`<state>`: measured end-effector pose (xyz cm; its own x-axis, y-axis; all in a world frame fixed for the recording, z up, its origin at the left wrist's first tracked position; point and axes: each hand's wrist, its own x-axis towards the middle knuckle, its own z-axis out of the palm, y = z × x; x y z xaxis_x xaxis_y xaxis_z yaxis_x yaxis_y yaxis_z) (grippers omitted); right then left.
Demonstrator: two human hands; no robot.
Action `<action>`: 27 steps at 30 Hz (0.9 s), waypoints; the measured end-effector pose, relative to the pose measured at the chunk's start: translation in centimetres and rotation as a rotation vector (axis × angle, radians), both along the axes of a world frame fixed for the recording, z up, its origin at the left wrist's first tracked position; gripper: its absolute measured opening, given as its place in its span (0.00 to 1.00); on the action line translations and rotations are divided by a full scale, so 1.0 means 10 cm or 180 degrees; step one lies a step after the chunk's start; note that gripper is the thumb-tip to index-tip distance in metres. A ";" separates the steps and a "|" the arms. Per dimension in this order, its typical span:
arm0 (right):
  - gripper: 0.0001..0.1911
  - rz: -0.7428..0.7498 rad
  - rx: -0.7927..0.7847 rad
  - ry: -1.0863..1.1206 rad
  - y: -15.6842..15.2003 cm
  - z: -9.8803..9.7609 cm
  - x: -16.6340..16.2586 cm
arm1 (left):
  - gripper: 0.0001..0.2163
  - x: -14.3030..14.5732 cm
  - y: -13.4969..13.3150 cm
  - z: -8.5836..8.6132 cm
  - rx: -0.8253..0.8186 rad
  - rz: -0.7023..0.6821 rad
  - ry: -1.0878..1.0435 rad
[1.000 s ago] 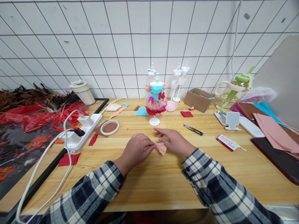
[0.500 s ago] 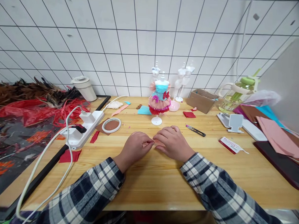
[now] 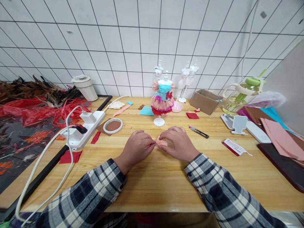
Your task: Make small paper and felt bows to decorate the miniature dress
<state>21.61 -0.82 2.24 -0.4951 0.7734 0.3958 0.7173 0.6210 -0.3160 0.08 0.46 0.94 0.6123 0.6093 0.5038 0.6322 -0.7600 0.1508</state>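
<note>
My left hand [image 3: 137,148] and my right hand [image 3: 178,142] meet at the middle of the wooden table [image 3: 164,181], both pinched on a small folded pink paper piece [image 3: 161,142] held between their fingertips just above the tabletop. Most of the paper is hidden by my right fingers. Behind the hands stands a small mannequin in a blue, pink and red paper dress [image 3: 163,99] on a white stand.
Snips [image 3: 198,131] lie right of the hands. A tape roll [image 3: 113,125], power strip [image 3: 83,130] with white cable and red scraps sit left. Bare white mannequins [image 3: 189,75], a cardboard box [image 3: 205,101], a bottle [image 3: 241,94], coloured sheets [image 3: 279,133] stand at the back and right.
The pink paper showed as a fan between my hands; my right hand then closed over it, and now only a small corner peeks out. The hands have shifted slightly away from me.
</note>
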 end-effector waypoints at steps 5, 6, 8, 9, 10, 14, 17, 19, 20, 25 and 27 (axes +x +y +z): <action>0.14 -0.0020 0.0020 -0.0094 0.02 -0.01 0.01 | 0.08 0.00 -0.01 0.02 0.0123 -0.0044 0.0028; 0.13 -0.0018 0.0024 -0.0126 0.02 -0.01 0.01 | 0.09 0.00 -0.02 0.02 0.0147 -0.0042 0.0027; 0.12 -0.0013 0.0029 -0.0185 0.02 -0.01 0.00 | 0.09 0.01 -0.03 0.03 0.0187 -0.0045 0.0026; 0.12 -0.0009 0.0035 -0.0205 0.02 -0.01 0.00 | 0.09 0.01 -0.03 0.03 0.0203 -0.0048 0.0027; 0.12 -0.0002 0.0041 -0.0212 0.02 -0.01 0.00 | 0.09 0.02 -0.03 0.03 0.0218 -0.0047 0.0028; 0.11 0.0095 -0.0097 0.0008 0.02 -0.01 0.01 | 0.08 -0.01 -0.02 0.05 0.0341 -0.0093 0.0084; 0.13 0.0070 -0.0620 0.0767 0.04 -0.03 0.04 | 0.07 -0.08 0.00 0.09 0.0601 -0.0300 0.0119; 0.15 0.0070 -0.1165 0.1385 0.07 -0.05 0.06 | 0.08 -0.14 0.00 0.13 0.0782 -0.0468 0.0113; 0.15 0.0109 -0.1454 0.1605 0.08 -0.06 0.06 | 0.09 -0.16 0.01 0.14 0.0846 -0.0531 0.0106; 0.18 0.0375 -0.2411 0.1906 0.12 -0.07 0.08 | 0.11 -0.19 -0.01 0.18 0.1012 -0.0740 0.0064; 0.18 0.0425 -0.2678 0.2011 0.13 -0.06 0.09 | 0.11 -0.19 -0.02 0.17 0.1016 -0.0800 0.0039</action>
<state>22.49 0.43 1.61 -0.4876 0.8727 -0.0265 0.2147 0.0904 -0.9725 -1.82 0.23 2.67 0.7293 0.2540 0.6353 0.4211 -0.8985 -0.1242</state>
